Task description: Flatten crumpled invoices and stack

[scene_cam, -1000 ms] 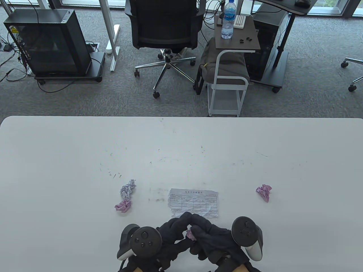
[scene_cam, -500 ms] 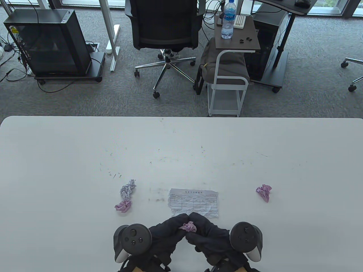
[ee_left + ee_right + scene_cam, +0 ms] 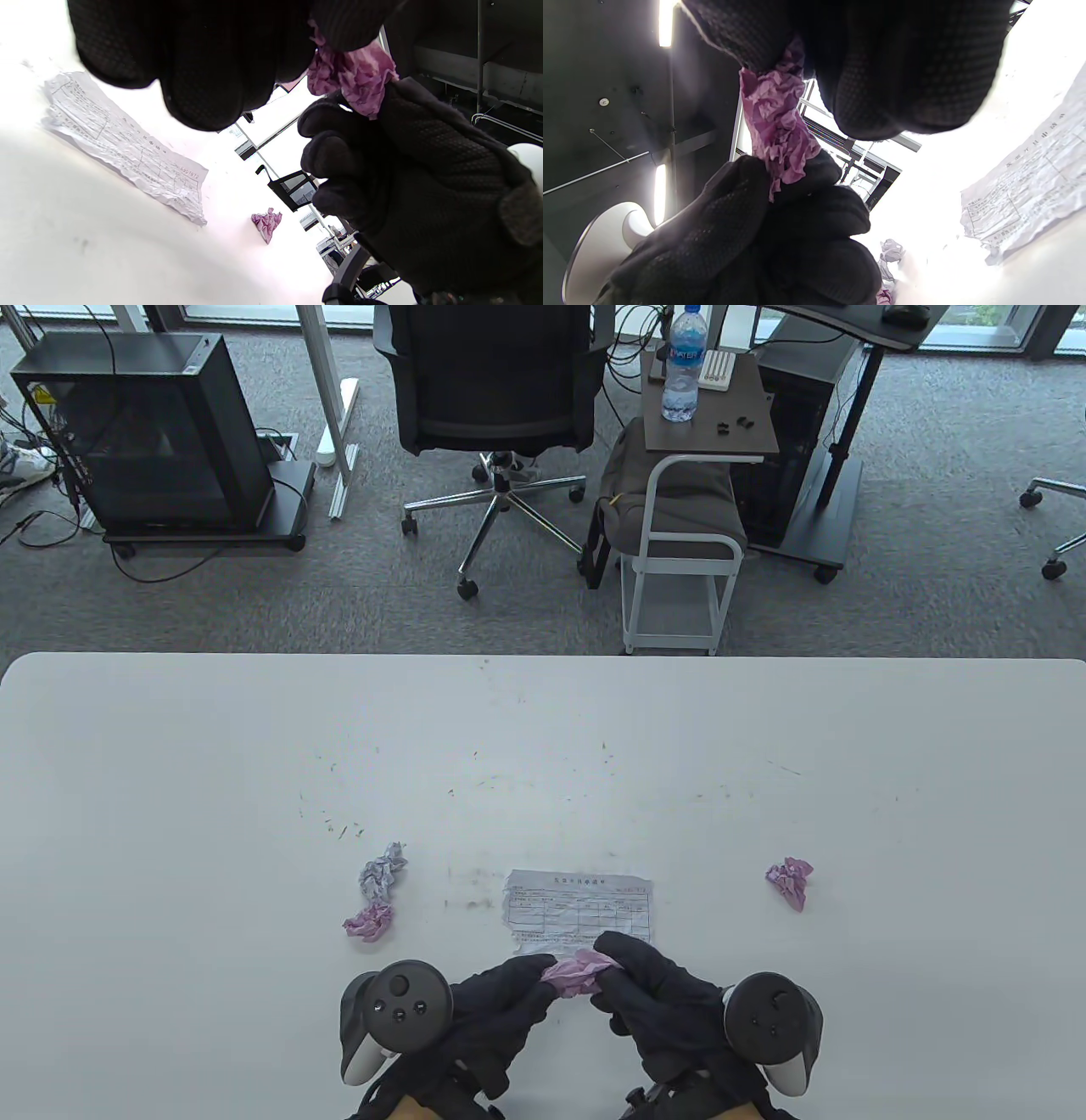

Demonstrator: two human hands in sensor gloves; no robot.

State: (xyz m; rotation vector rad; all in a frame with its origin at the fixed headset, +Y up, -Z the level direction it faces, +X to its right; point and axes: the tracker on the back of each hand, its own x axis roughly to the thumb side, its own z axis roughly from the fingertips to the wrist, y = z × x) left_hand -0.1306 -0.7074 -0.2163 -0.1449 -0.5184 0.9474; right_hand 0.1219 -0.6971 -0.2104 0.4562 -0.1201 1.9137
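Observation:
Both gloved hands hold one crumpled pink invoice point(image 3: 575, 970) between them, above the table's near edge. My left hand point(image 3: 519, 984) pinches its left end and my right hand point(image 3: 626, 965) pinches its right end; the paper point(image 3: 348, 76) point(image 3: 775, 123) is stretched a little between the fingertips. Just beyond the hands, a flattened white invoice point(image 3: 579, 909) point(image 3: 123, 144) point(image 3: 1026, 182) lies on the table point(image 3: 170, 780). Two crumpled balls sit to the left, one pale lilac point(image 3: 383, 872) and one pink point(image 3: 369, 920). Another pink ball point(image 3: 791, 881) point(image 3: 266, 223) lies to the right.
Past the table's far edge stand a black office chair point(image 3: 492, 381), a PC tower on a wheeled stand point(image 3: 144, 432) and a small side cart point(image 3: 704, 432) with a water bottle point(image 3: 683, 360). Faint marks dot the tabletop.
The hands have drawn apart, the right one moving right, and the pink invoice between them has been pulled out from a tight ball into a longer strip.

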